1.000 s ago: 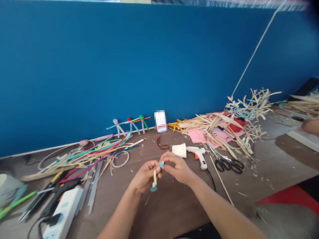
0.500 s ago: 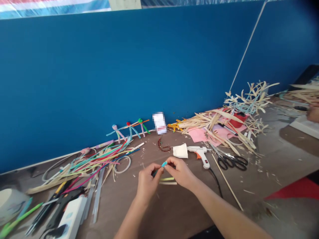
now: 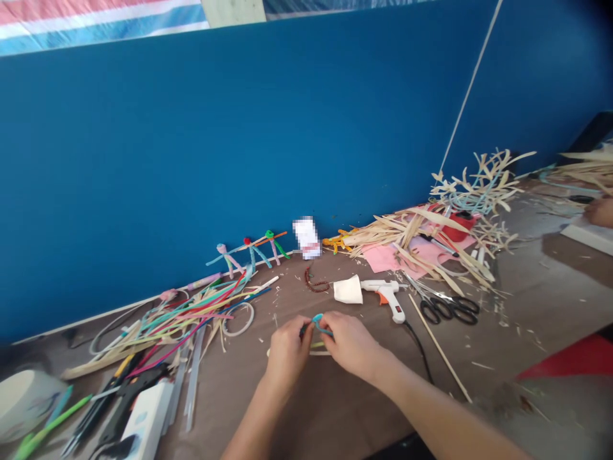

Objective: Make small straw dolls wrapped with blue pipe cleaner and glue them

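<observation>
Head view: the left hand (image 3: 288, 348) and right hand (image 3: 349, 344) are both clenched, fingertips pinching one teal fuzzy pipe-cleaner loop (image 3: 320, 322) above the brown worktop (image 3: 287, 295), near centre. Just right lies one white-and-orange hot glue gun (image 3: 387, 297); three multicoloured pipe-cleaner figures (image 3: 249, 254) stand along the far edge.

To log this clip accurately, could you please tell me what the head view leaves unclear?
Head view, teal pipe cleaner: its ends are hidden by the left hand and right hand.
Head view, white card: its print is pixelated.
Head view, another person's hand: cut off by the right edge.
</observation>
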`<action>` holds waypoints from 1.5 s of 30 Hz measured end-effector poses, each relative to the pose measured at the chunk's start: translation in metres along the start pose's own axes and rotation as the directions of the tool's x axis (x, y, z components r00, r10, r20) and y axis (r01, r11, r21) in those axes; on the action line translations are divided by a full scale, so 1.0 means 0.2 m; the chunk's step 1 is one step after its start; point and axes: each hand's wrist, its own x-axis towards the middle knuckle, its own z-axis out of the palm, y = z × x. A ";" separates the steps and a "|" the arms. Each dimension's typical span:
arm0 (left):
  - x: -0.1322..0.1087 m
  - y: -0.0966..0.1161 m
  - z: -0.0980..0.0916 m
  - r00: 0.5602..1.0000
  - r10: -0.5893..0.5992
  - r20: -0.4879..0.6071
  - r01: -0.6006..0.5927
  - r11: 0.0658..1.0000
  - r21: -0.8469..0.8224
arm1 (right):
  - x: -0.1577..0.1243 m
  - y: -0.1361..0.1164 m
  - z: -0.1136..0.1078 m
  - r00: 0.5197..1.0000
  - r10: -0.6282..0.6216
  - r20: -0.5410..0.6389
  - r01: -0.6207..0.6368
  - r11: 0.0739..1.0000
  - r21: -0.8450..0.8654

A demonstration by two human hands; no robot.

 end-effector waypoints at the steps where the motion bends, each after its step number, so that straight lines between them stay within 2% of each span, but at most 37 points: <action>1: 0.00 0.00 0.00 1.000 0.014 0.015 -0.015 0.999 0.041 | 0.00 -0.01 -0.02 0.999 -0.026 0.022 0.027 0.996 -0.082; 5: 0.01 0.00 0.01 0.992 0.078 0.100 -0.093 0.983 0.161 | 0.01 -0.03 -0.10 0.980 -0.107 0.168 0.151 0.951 -0.270; 8: 0.01 0.01 -0.02 0.967 0.156 0.200 -0.174 0.982 0.074 | 0.06 -0.01 -0.17 0.955 -0.182 0.232 0.237 0.942 -0.237; 10: 0.00 0.02 -0.05 0.935 0.224 0.273 -0.209 0.974 -0.083 | 0.09 0.01 -0.22 0.934 -0.232 0.273 0.271 0.956 -0.114; 12: -0.01 0.03 -0.08 0.919 0.252 0.302 -0.177 0.950 -0.256 | 0.12 0.04 -0.24 0.898 -0.274 0.345 0.257 0.962 0.095; 14: -0.02 0.03 -0.09 0.945 0.185 0.270 -0.073 0.923 -0.377 | 0.14 0.07 -0.23 0.874 -0.293 0.387 0.168 0.930 0.327; 15: -0.03 0.02 -0.09 0.963 0.124 0.239 -0.014 0.909 -0.416 | 0.14 0.09 -0.21 0.879 -0.280 0.385 0.107 0.904 0.414; 18: -0.03 -0.01 -0.06 0.989 -0.042 0.144 0.107 0.870 -0.481 | 0.12 0.11 -0.12 0.931 -0.168 0.323 -0.024 0.857 0.514; 23: -0.02 -0.03 -0.02 0.991 -0.127 0.037 0.130 0.888 -0.442 | 0.06 0.07 -0.02 0.986 -0.063 0.155 0.002 0.930 0.368; 29: -0.02 -0.02 -0.01 0.997 -0.067 -0.026 0.060 0.977 -0.207 | 0.02 0.00 -0.07 0.987 -0.095 0.127 0.085 0.993 0.080; 34: -0.02 -0.01 0.00 0.996 0.042 0.075 -0.048 0.995 0.082 | 0.00 -0.03 -0.10 0.980 -0.094 0.177 0.128 0.973 -0.194; 37: -0.01 0.00 0.00 0.983 0.094 0.158 -0.119 0.981 0.156 | 0.01 -0.04 -0.13 0.968 -0.132 0.214 0.185 0.950 -0.253; 39: -0.01 0.01 -0.01 0.969 0.126 0.213 -0.156 0.980 0.127 | 0.03 -0.03 -0.16 0.956 -0.186 0.225 0.236 0.947 -0.219; 41: -0.01 0.02 -0.04 0.944 0.178 0.277 -0.193 0.981 0.029 | 0.07 -0.01 -0.20 0.939 -0.252 0.235 0.285 0.951 -0.117; 43: -0.02 0.03 -0.06 0.919 0.235 0.317 -0.204 0.971 -0.126 | 0.11 0.02 -0.23 0.911 -0.302 0.282 0.293 0.953 0.072; 45: -0.02 0.03 -0.08 0.929 0.213 0.302 -0.128 0.953 -0.276 | 0.14 0.06 -0.23 0.887 -0.320 0.332 0.215 0.925 0.314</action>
